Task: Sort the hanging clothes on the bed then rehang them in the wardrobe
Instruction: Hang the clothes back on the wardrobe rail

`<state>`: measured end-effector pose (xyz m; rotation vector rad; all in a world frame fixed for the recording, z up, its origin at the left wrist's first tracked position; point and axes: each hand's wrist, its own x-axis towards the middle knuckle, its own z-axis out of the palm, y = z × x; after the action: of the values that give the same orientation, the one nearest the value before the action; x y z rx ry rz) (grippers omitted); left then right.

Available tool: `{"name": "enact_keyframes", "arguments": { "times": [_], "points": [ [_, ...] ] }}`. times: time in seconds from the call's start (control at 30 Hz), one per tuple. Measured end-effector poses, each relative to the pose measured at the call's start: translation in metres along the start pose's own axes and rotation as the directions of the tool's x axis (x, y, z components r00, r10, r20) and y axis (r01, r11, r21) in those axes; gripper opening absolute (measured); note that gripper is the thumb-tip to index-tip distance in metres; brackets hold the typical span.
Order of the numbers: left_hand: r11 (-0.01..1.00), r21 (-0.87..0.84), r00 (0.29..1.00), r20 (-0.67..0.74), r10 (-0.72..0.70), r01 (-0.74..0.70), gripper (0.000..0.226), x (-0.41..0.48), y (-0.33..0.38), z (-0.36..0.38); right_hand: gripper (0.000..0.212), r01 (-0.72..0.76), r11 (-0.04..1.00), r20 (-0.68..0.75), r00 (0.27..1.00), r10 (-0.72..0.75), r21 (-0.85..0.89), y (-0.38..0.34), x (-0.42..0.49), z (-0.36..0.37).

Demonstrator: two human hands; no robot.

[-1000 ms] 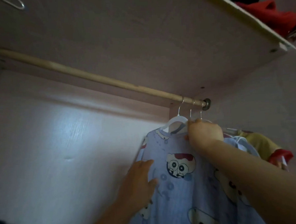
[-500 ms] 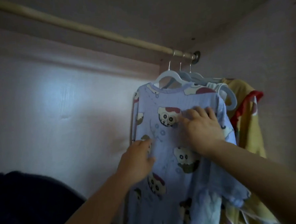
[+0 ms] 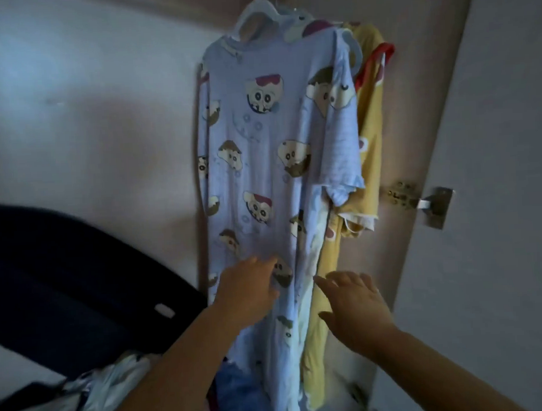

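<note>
A long light-blue nightdress (image 3: 262, 174) printed with cartoon faces hangs from a white hanger (image 3: 258, 12) at the right end of the wardrobe. Behind it on the right hangs a yellow garment with red trim (image 3: 373, 105). My left hand (image 3: 247, 288) lies flat against the lower front of the blue nightdress, fingers spread. My right hand (image 3: 352, 304) hovers open beside the nightdress's right edge, holding nothing. The rail is out of frame above.
The wardrobe's pale back wall (image 3: 86, 120) fills the left. A dark bulky item (image 3: 63, 279) sits at lower left, with light crumpled fabric (image 3: 85, 400) below it. The wardrobe door with a metal hinge (image 3: 420, 200) stands on the right.
My view has tilted down, so the rail has left the frame. Both hands have slid down the blue nightdress from near its collar to its lower part, and my right hand has come off it.
</note>
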<state>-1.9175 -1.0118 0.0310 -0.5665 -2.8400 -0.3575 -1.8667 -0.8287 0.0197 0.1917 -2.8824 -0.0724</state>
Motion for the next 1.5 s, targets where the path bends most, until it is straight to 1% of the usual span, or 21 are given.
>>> {"name": "enact_keyframes", "arguments": {
  "times": [0.07, 0.2, 0.3, 0.4, 0.5, 0.6, 0.73, 0.8, 0.87, 0.93, 1.03, 1.13, 1.23, 1.37, 1.5],
  "points": [
    [1.000, 0.022, 0.999, 0.045, 0.011, -0.012, 0.055, -0.026, 0.019, 0.020, 0.061, -0.047, 0.998, 0.050, 0.998, 0.045, 0.036, 0.010, -0.041, 0.009],
    [1.000, -0.005, 0.985, 0.172, 0.025, -0.025, 0.056, -0.089, 0.067, 0.064, 0.057, -0.122, 0.989, 0.114, 0.987, 0.112, 0.086, 0.037, -0.135, 0.029],
    [0.999, 0.004, 0.961, 0.270, 0.051, -0.054, 0.055, -0.145, 0.112, 0.096, 0.052, -0.202, 0.973, 0.187, 0.966, 0.179, 0.114, 0.058, -0.218, 0.047],
    [0.994, -0.015, 0.922, 0.373, 0.103, -0.105, 0.055, -0.200, 0.163, 0.125, 0.052, -0.274, 0.954, 0.257, 0.937, 0.237, 0.118, 0.076, -0.304, 0.057],
    [0.983, -0.044, 0.885, 0.430, 0.178, -0.176, 0.057, -0.251, 0.214, 0.145, 0.056, -0.385, 0.917, 0.312, 0.888, 0.337, 0.106, 0.094, -0.382, 0.056],
    [0.970, -0.077, 0.852, 0.466, 0.238, -0.229, 0.051, -0.293, 0.263, 0.151, 0.057, -0.503, 0.859, 0.353, 0.824, 0.444, 0.092, 0.105, -0.455, 0.046],
    [0.918, -0.062, 0.791, 0.488, 0.370, -0.391, 0.056, -0.331, 0.327, 0.145, 0.054, -0.648, 0.757, 0.334, 0.734, 0.591, 0.085, 0.111, -0.542, 0.029],
    [0.874, -0.072, 0.748, 0.488, 0.451, -0.480, 0.054, -0.352, 0.357, 0.139, 0.056, -0.721, 0.690, 0.312, 0.673, 0.671, 0.070, 0.110, -0.584, 0.019],
    [0.807, -0.100, 0.679, 0.487, 0.549, -0.581, 0.052, -0.377, 0.387, 0.132, 0.058, -0.795, 0.605, 0.288, 0.590, 0.754, 0.043, 0.105, -0.626, 0.009],
    [0.734, -0.151, 0.597, 0.486, 0.639, -0.663, 0.052, -0.404, 0.412, 0.129, 0.054, -0.858, 0.514, 0.269, 0.497, 0.825, 0.008, 0.094, -0.669, -0.004],
    [0.601, -0.232, 0.447, 0.479, 0.755, -0.765, 0.051, -0.449, 0.448, 0.129, 0.047, -0.937, 0.348, 0.262, 0.328, 0.908, -0.032, 0.066, -0.736, -0.023],
    [0.459, -0.310, 0.281, 0.477, 0.833, -0.833, 0.057, -0.509, 0.481, 0.130, 0.050, -0.979, 0.188, 0.279, 0.161, 0.947, -0.072, 0.031, -0.807, -0.036],
    [0.320, -0.381, 0.114, 0.473, 0.874, -0.867, 0.061, -0.574, 0.510, 0.127, 0.051, -0.996, 0.018, 0.266, -0.004, 0.964, -0.082, -0.007, -0.873, -0.049],
    [0.138, -0.459, -0.101, 0.459, 0.883, -0.878, 0.062, -0.669, 0.545, 0.112, 0.058, -0.977, -0.202, 0.233, -0.212, 0.949, -0.065, -0.065, -0.956, -0.074],
    [-0.044, -0.500, -0.285, 0.416, 0.864, -0.865, 0.062, -0.768, 0.576, 0.087, 0.057, -0.921, -0.384, 0.179, -0.389, 0.904, -0.062, -0.125, -1.040, -0.101]
  ]
}}
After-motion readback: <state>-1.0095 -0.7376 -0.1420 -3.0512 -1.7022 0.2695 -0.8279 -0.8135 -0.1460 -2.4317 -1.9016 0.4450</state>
